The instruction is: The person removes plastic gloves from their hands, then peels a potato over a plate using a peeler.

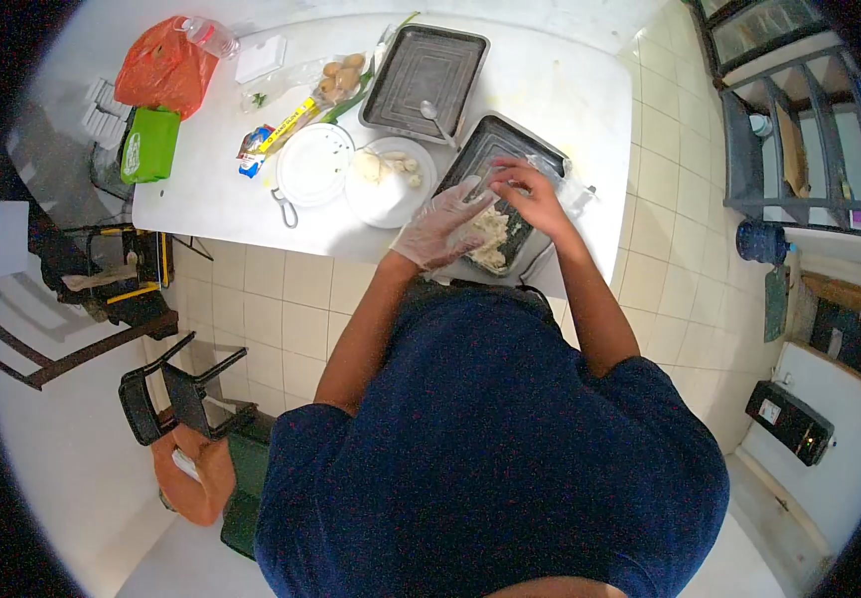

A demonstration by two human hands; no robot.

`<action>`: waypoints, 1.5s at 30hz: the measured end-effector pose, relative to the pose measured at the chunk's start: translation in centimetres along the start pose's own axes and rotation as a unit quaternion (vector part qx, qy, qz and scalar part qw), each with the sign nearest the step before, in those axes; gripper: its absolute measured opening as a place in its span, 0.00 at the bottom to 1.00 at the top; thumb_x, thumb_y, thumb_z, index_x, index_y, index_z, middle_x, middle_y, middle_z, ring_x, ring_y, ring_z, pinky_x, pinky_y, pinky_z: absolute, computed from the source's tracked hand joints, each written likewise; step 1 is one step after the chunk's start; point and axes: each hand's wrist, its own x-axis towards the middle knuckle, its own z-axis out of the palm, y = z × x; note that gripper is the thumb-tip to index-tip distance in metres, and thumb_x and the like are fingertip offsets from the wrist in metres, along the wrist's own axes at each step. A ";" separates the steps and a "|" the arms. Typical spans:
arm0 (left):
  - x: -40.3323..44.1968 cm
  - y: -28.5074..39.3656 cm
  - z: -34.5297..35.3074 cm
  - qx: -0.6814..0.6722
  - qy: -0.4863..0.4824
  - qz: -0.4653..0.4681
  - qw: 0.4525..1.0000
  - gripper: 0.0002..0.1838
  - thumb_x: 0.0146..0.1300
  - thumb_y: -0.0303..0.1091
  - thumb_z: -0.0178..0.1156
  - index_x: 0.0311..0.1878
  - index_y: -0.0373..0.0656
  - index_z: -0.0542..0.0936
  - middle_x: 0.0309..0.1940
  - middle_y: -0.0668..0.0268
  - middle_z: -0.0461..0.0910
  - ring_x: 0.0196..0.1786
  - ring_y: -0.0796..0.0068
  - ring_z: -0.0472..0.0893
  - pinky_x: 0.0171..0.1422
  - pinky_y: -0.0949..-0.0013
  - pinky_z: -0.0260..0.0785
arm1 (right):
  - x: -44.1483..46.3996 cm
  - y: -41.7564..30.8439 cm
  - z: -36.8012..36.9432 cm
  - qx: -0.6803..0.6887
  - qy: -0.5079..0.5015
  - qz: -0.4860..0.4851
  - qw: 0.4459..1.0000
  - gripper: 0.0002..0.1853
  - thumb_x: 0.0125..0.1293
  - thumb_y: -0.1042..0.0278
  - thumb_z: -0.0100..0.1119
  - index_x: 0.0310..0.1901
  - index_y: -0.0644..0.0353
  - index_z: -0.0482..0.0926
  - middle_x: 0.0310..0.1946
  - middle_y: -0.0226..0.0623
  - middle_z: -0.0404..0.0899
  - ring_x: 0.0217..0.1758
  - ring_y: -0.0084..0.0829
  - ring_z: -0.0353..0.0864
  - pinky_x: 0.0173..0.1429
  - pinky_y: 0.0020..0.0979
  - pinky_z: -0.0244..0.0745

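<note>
My left hand [442, 227] wears a clear plastic glove, its fingers stretched out above the near end of a dark baking tray [551, 157]. Bare and with bent fingers, my right hand [532, 194] meets the left fingertips and pinches thin clear plastic there, seemingly part of a glove. Below both hands, a pale shredded or doughy mass [491, 237] lies in the tray, partly covered by them. Left of my gloved hand stands a white plate [371, 206] with pale peeled pieces [391, 167] on it.
Farther back is a second dark tray [421, 75] with a spoon [430, 112]. To the left are a white lid or plate [314, 164], bagged eggs [343, 75], a yellow packet [296, 123], a red bag [164, 68] and a green pack [149, 147]. Chairs [191, 394] stand behind left.
</note>
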 end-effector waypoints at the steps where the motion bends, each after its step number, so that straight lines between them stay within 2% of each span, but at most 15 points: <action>1: 0.0 -0.1 0.0 0.013 0.001 0.006 1.000 0.35 0.68 0.52 0.59 0.77 0.63 0.62 0.78 0.50 0.50 0.78 0.46 0.54 0.81 0.53 0.47 | 0.1 0.1 0.0 0.005 0.002 0.004 1.000 0.09 0.65 0.65 0.66 0.42 0.59 0.84 0.58 0.40 0.79 0.62 0.38 0.77 0.60 0.37 0.73; 4: -0.1 -0.3 0.1 0.014 0.011 0.010 1.000 0.35 0.67 0.51 0.61 0.76 0.62 0.63 0.78 0.49 0.51 0.78 0.46 0.55 0.80 0.53 0.48 | 0.4 0.0 0.3 0.020 0.005 0.023 1.000 0.08 0.65 0.64 0.66 0.39 0.60 0.83 0.57 0.39 0.80 0.61 0.38 0.77 0.59 0.36 0.73; 7: -0.2 -0.6 0.4 0.043 0.038 0.030 0.998 0.35 0.65 0.56 0.60 0.75 0.66 0.66 0.75 0.50 0.58 0.75 0.50 0.61 0.78 0.55 0.53 | 0.6 -0.1 0.4 0.030 0.006 0.049 0.998 0.08 0.64 0.65 0.66 0.37 0.60 0.83 0.56 0.39 0.80 0.60 0.38 0.78 0.59 0.36 0.73; 15: -0.1 -0.7 0.5 0.071 0.042 0.073 0.994 0.33 0.65 0.55 0.60 0.73 0.66 0.68 0.74 0.50 0.59 0.74 0.50 0.63 0.77 0.54 0.56 | 1.0 0.3 0.5 0.003 -0.007 0.071 0.997 0.07 0.62 0.68 0.66 0.35 0.63 0.83 0.53 0.41 0.81 0.59 0.39 0.79 0.60 0.36 0.72; 18: -0.1 -1.0 0.7 0.082 0.044 0.078 0.993 0.33 0.65 0.55 0.60 0.73 0.67 0.67 0.75 0.49 0.59 0.74 0.49 0.63 0.76 0.54 0.56 | 1.1 0.5 0.4 -0.013 -0.024 0.088 0.996 0.09 0.64 0.67 0.64 0.37 0.64 0.84 0.54 0.41 0.81 0.59 0.36 0.78 0.61 0.34 0.71; 21: -0.2 -0.7 0.7 0.076 0.050 0.064 0.994 0.34 0.65 0.55 0.60 0.74 0.67 0.67 0.74 0.49 0.59 0.74 0.49 0.63 0.76 0.54 0.57 | 1.6 1.0 0.5 0.090 -0.018 0.157 0.983 0.12 0.67 0.62 0.61 0.38 0.64 0.85 0.51 0.39 0.84 0.58 0.32 0.79 0.60 0.32 0.71; 24: -0.3 -0.8 0.7 0.083 0.052 0.055 0.994 0.34 0.65 0.56 0.60 0.74 0.66 0.67 0.74 0.49 0.59 0.74 0.49 0.64 0.76 0.54 0.57 | 1.2 0.6 -0.6 0.137 0.026 0.282 0.949 0.16 0.70 0.56 0.58 0.46 0.60 0.85 0.44 0.31 0.85 0.53 0.26 0.80 0.57 0.29 0.70; 27: -0.5 -1.0 0.7 0.089 0.058 0.052 0.993 0.34 0.65 0.55 0.60 0.74 0.64 0.67 0.73 0.49 0.60 0.73 0.49 0.64 0.75 0.53 0.57 | 0.5 -0.5 -0.6 0.100 0.030 0.278 0.955 0.18 0.68 0.54 0.59 0.37 0.63 0.86 0.34 0.30 0.86 0.42 0.26 0.81 0.53 0.29 0.73; 30: -0.3 -0.7 0.6 0.091 0.050 0.045 0.994 0.35 0.64 0.54 0.61 0.74 0.63 0.66 0.73 0.48 0.60 0.73 0.48 0.64 0.75 0.53 0.58 | 0.2 0.5 -0.8 0.033 -0.058 0.315 0.947 0.16 0.67 0.54 0.63 0.40 0.60 0.87 0.34 0.25 0.84 0.40 0.17 0.77 0.47 0.21 0.68; 33: -0.2 -1.2 1.1 0.098 0.050 0.058 0.992 0.36 0.63 0.53 0.62 0.74 0.63 0.66 0.73 0.47 0.61 0.72 0.48 0.65 0.74 0.53 0.59 | -0.3 -1.3 -0.1 0.045 -0.028 0.264 0.963 0.15 0.67 0.57 0.63 0.34 0.63 0.86 0.24 0.23 0.79 0.31 0.19 0.74 0.41 0.28 0.71; 36: 0.3 -1.6 0.9 0.106 0.040 0.070 0.991 0.37 0.63 0.54 0.62 0.75 0.61 0.65 0.73 0.46 0.60 0.72 0.46 0.65 0.74 0.52 0.59 | -0.4 1.6 0.8 0.062 -0.008 0.213 0.975 0.14 0.67 0.59 0.63 0.34 0.63 0.86 0.25 0.25 0.80 0.32 0.18 0.75 0.42 0.27 0.72; 39: 0.5 -1.1 0.7 0.126 0.045 0.067 0.989 0.37 0.62 0.55 0.63 0.74 0.60 0.66 0.71 0.47 0.63 0.70 0.46 0.67 0.73 0.53 0.61 | -0.6 1.4 0.3 0.069 -0.025 0.224 0.972 0.11 0.67 0.63 0.64 0.33 0.63 0.85 0.33 0.25 0.82 0.41 0.19 0.77 0.51 0.26 0.70; 43: 0.6 -0.9 0.8 0.130 0.058 0.063 0.988 0.37 0.62 0.57 0.61 0.73 0.58 0.67 0.69 0.48 0.65 0.69 0.47 0.68 0.71 0.53 0.62 | -0.9 2.3 0.7 0.090 0.020 0.160 0.983 0.11 0.67 0.64 0.63 0.33 0.65 0.84 0.43 0.35 0.84 0.51 0.28 0.78 0.59 0.29 0.69; 45: 0.4 -0.9 0.8 0.116 0.042 0.040 0.992 0.38 0.64 0.57 0.59 0.75 0.57 0.63 0.71 0.47 0.62 0.72 0.46 0.65 0.74 0.52 0.59 | -0.6 2.1 0.7 0.066 0.026 0.131 0.989 0.11 0.68 0.65 0.63 0.34 0.65 0.83 0.47 0.39 0.83 0.55 0.32 0.78 0.62 0.31 0.68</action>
